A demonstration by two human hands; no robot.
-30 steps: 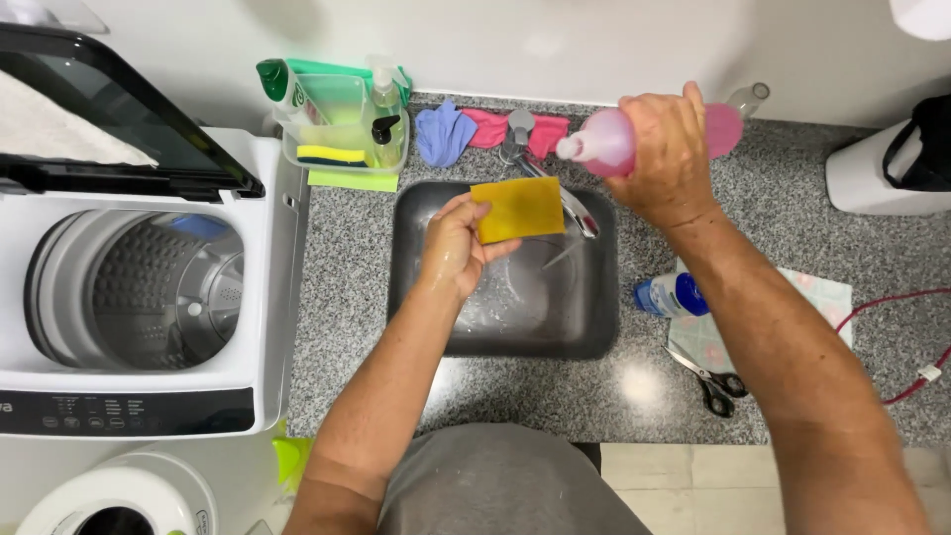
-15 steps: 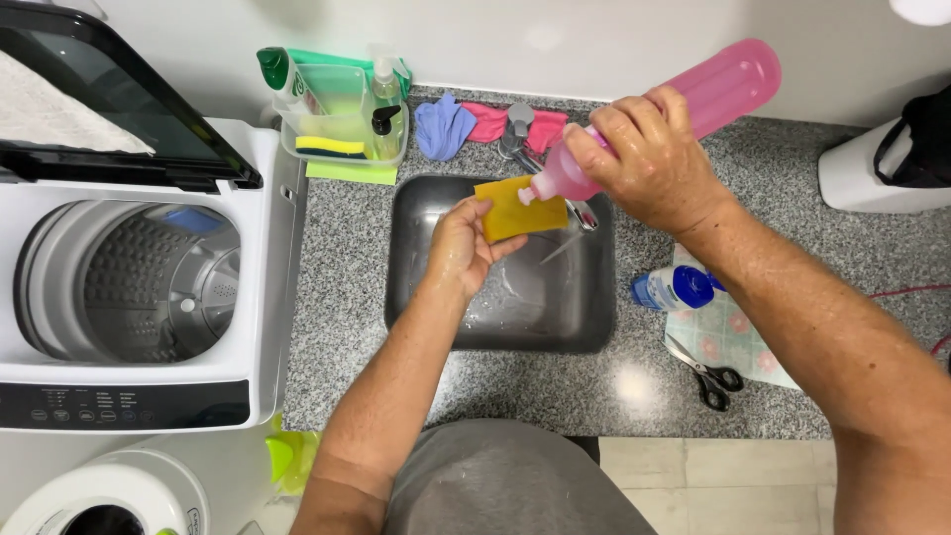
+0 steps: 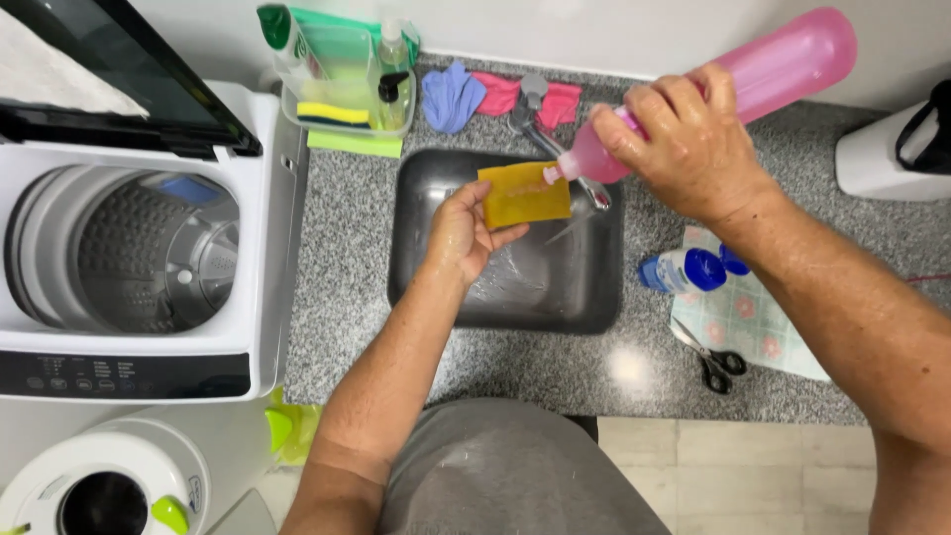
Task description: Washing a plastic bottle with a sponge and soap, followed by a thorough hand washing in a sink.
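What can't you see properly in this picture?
All from the head view:
- Sink drain: hidden behind the yellow sponge and left hand.
- Pink bottle: its middle is covered by the right hand.
- White container: cut off by the right edge.
- Washer buttons: too small.

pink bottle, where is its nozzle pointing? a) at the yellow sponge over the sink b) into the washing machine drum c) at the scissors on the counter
a: the right hand tips the pink bottle nozzle-down onto the yellow sponge that the left hand holds above the sink.
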